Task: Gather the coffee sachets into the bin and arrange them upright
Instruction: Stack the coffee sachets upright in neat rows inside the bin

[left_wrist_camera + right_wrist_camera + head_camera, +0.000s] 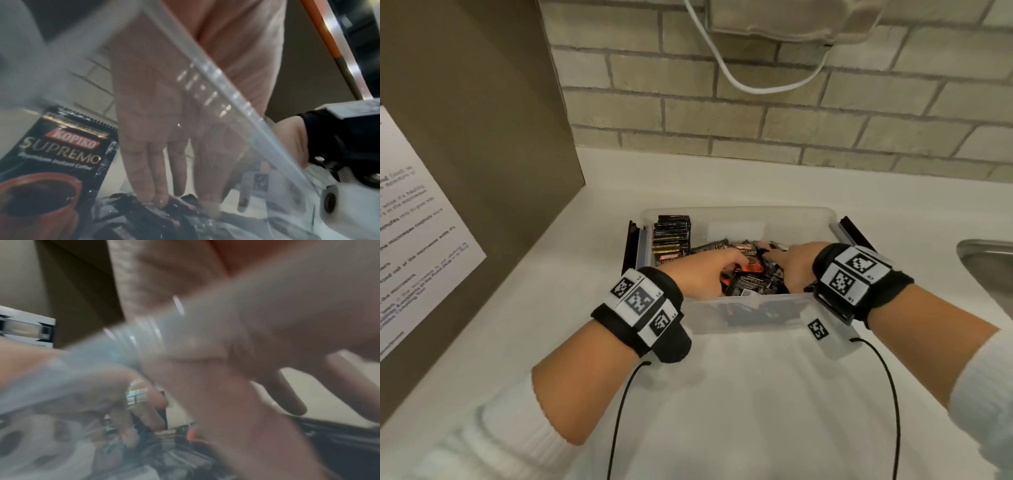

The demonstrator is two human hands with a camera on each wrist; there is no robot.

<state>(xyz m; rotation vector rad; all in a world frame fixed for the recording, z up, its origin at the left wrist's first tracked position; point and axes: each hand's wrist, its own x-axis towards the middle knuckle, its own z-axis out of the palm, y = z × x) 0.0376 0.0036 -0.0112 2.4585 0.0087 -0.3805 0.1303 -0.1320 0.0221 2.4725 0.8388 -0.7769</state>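
A clear plastic bin (739, 210) stands on the white counter. Several black Kopiko Supremo sachets (671, 240) stand upright in a row against its left wall; one of them (55, 154) shows up close. More sachets lie in a loose pile (751, 282) across the middle and front. Both hands are inside the bin over this pile. My left hand (736, 265) (180, 199) points straight fingers down, with the tips touching the pile. My right hand (774, 255) (267, 402) reaches in from the right with fingers spread; that view is blurred.
A brown cabinet side with a printed notice (421, 240) rises to the left of the bin. A brick wall runs behind, with a white cable (756, 89) hanging. A steel sink (986, 253) edge lies to the right. Black latches (630, 246) flank the bin.
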